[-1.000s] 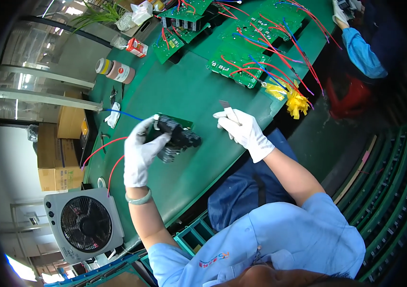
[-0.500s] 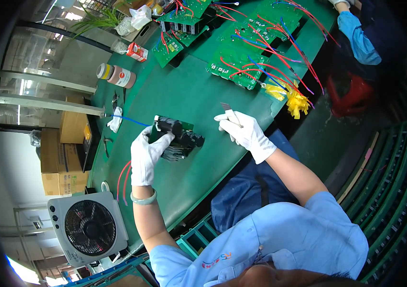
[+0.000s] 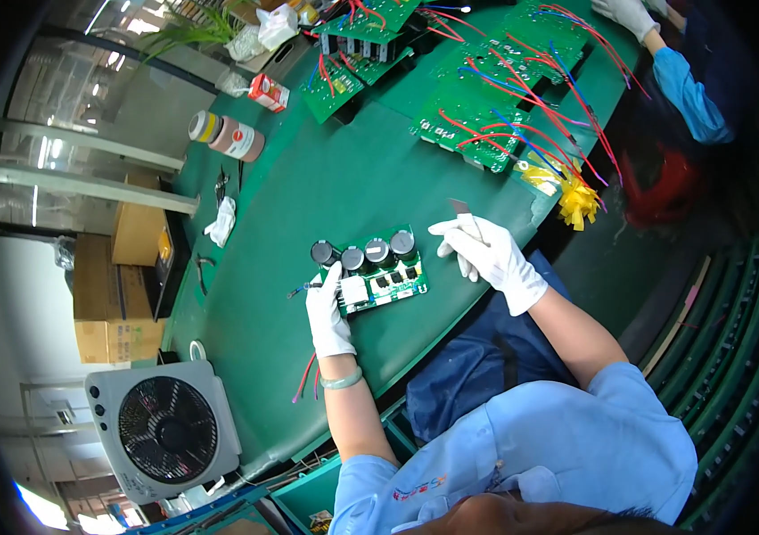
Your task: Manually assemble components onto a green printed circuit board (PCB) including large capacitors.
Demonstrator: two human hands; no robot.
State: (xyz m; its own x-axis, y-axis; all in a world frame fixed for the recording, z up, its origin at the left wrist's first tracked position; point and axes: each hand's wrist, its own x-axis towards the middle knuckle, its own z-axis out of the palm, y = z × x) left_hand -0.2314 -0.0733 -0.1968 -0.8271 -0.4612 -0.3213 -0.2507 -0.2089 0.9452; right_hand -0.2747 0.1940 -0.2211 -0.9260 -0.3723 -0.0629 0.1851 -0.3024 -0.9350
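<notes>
My left hand (image 3: pixel 328 312), in a white glove, grips the left end of a green circuit board (image 3: pixel 397 283). The board's component side faces up, with several black round capacitors (image 3: pixel 379 251) along its far edge. Red wires (image 3: pixel 302 382) hang below my left wrist, and a short dark lead pokes out left of my fingers. To the right of the board, my gloved right hand (image 3: pixel 493 260) is closed on a small tool with a flat grey blade (image 3: pixel 459 207); its handle is mostly hidden in the fingers. The blade points away from me, apart from the board.
More wired circuit boards (image 3: pixel 464 134) lie farther back on the green table (image 3: pixel 308 201). A bottle (image 3: pixel 237 140), pliers (image 3: pixel 203 272) and a crumpled white glove or cloth (image 3: pixel 221 223) lie to the left. A fan (image 3: pixel 168 426) stands at lower left. A co-worker's gloved hand (image 3: pixel 627 16) shows at upper right.
My left hand has moved right and turned the board from a tilt on edge to lying component side up. My right hand has shifted slightly right and nearer, still with the bladed tool.
</notes>
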